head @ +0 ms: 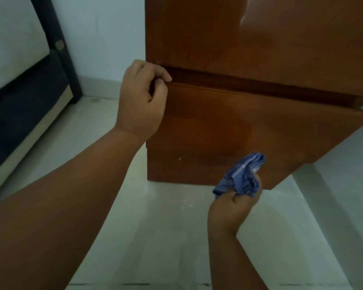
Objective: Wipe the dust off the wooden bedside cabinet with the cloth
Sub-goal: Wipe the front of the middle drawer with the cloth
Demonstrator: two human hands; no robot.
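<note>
Clearly the two hands split the work. The left hand [143, 99] sits at the top left corner of the drawer [239, 122] on the wooden cabinet [260, 38]. Its fingers are curled tight, with the forefinger tip hooked into the dark gap [260, 84] just above the drawer's upper edge and the thumb tucked beneath it. It looks like a pinch on that edge, most likely to pull the drawer out or to steady it so the front can be wiped. Whether the fingertips reach behind the panel I cannot tell. To the right of this grip the drawer front runs across and seems to stand out from the cabinet body at its far end. Above the grip rises the cabinet's glossy upper panel.

The right hand [233, 208] is lower and nearer the person, with fingers and thumb closed round a bunched blue cloth [242, 176]. The wad sticks up out of the fist, and its top lies in front of the drawer's lower part; whether it touches the wood I cannot tell. Crumpled like this, it makes a thick pad to press on the wood, and held low it is ready for the drawer face above the fist.

Left of the left hand's grip are a pale wall [105, 34], a dark bed frame [57, 38] and a light mattress [13, 38]. Below both hands is a pale floor [176, 237].

No brand, label or writing can be read on the cabinet, the cloth or anything else.
</note>
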